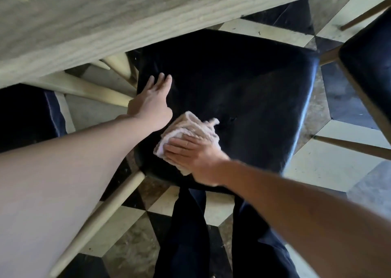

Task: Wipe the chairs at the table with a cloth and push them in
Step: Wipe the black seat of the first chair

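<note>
A chair with a dark blue padded seat and pale wooden legs stands in front of me, its far edge under the light wooden table. My left hand lies flat on the seat's left side, fingers stretched toward the table. My right hand presses a crumpled whitish cloth onto the near left part of the seat.
A second dark chair stands at the right, another dark seat at the left under the table. The floor has black, cream and marbled tiles. My dark-trousered legs stand just behind the chair.
</note>
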### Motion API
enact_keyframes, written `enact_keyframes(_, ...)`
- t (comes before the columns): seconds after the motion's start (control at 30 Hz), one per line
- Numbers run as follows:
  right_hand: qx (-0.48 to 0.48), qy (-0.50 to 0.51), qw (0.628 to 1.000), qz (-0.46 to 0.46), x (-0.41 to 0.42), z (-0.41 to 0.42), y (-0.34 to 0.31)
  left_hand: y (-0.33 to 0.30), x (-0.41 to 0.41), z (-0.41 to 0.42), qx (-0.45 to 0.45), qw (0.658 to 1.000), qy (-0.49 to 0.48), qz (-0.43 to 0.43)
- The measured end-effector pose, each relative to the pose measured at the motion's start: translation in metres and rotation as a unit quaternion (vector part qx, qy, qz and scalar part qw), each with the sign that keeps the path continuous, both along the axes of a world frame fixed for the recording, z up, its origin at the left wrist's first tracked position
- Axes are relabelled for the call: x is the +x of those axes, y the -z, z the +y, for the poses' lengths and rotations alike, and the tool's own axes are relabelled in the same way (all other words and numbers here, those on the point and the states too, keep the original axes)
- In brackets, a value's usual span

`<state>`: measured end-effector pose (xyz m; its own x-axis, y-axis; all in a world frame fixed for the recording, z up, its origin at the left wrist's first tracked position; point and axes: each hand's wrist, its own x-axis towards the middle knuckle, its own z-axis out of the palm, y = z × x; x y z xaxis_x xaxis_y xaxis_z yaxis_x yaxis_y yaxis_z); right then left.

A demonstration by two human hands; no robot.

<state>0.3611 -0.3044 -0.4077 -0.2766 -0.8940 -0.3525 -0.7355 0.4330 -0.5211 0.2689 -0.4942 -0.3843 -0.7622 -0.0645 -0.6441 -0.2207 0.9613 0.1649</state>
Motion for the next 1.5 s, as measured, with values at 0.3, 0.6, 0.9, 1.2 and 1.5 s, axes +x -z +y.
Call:
enact_keyframes(0.3,-0.058,0.073,0.992,0.086,-0.135,0.062,0.017,0.016,0.006,-0.004,0.017,0.998,-0.013,0.051)
enact_keyframes(0.6,0.064,0.832,0.551,-0.001,0.023,-0.016,-0.025,0.016,0.01,0.006,0.0,0.997,-0.034,0.065)
enact_keyframes(0.9,0.032,0.605,0.791,-0.086,0.084,-0.077,-0.022,0.012,0.005,0.003,0.002,0.996,-0.036,0.076)
enact_keyframes(1.2,-0.052,-0.205,0.976,0.048,-0.115,0.044,0.023,0.016,0.008,0.0,0.009,0.997,-0.028,0.074)
enact_keyframes(1.5,-0.028,0.584,0.802,0.119,-0.068,0.073,0.009,0.005,0.007,0.006,0.026,0.994,-0.074,0.07)
